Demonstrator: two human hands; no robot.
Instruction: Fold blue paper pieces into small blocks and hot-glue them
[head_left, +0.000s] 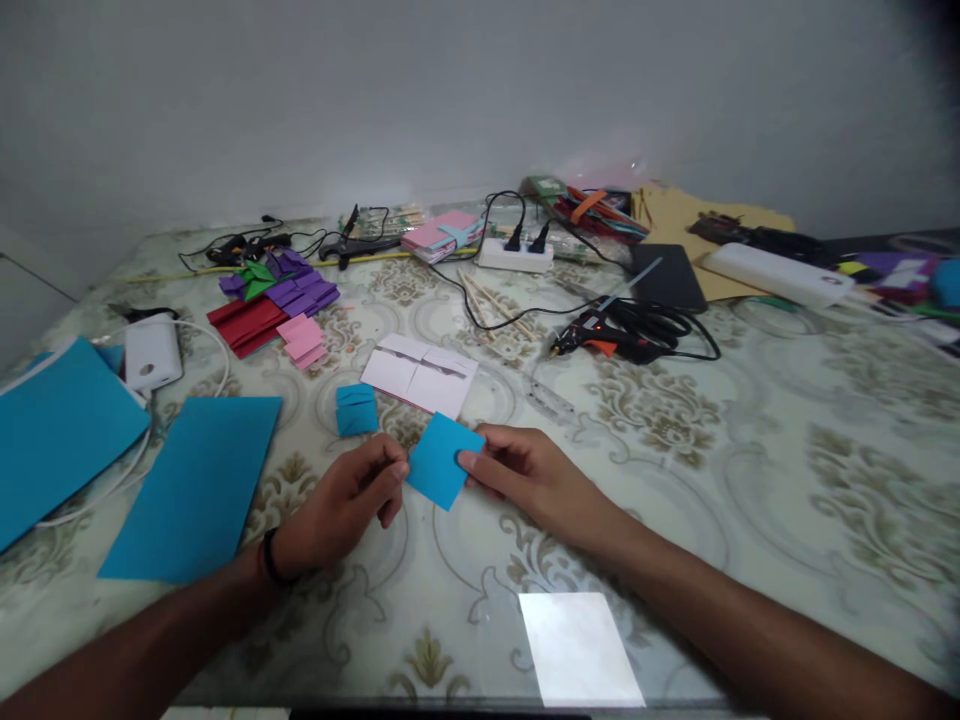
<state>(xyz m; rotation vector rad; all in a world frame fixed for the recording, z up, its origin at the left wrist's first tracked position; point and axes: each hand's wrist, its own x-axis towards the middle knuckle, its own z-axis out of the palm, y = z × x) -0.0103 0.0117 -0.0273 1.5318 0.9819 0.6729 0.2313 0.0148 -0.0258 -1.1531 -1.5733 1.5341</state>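
Observation:
A small square of blue paper (442, 460) is held up between my hands, turned so that its corners point up and down. My right hand (525, 468) pinches its right corner, thumb on top. At the left corner, the closed fingertips of my left hand (356, 490) meet the paper's edge. Just beyond my left hand lies a small folded blue paper piece (356, 410). A white folded paper (420, 372) with dark streaks rests behind the square. To the left is a larger blue sheet (199, 485).
A glue gun (611, 335) with a coiled cable lies at the right, near a white power strip (516, 255). Purple (304, 288), red and pink folded papers sit at the back left. A white power bank (153, 352) adjoins blue sheets (64, 430). White paper (581, 648) lies near the front edge.

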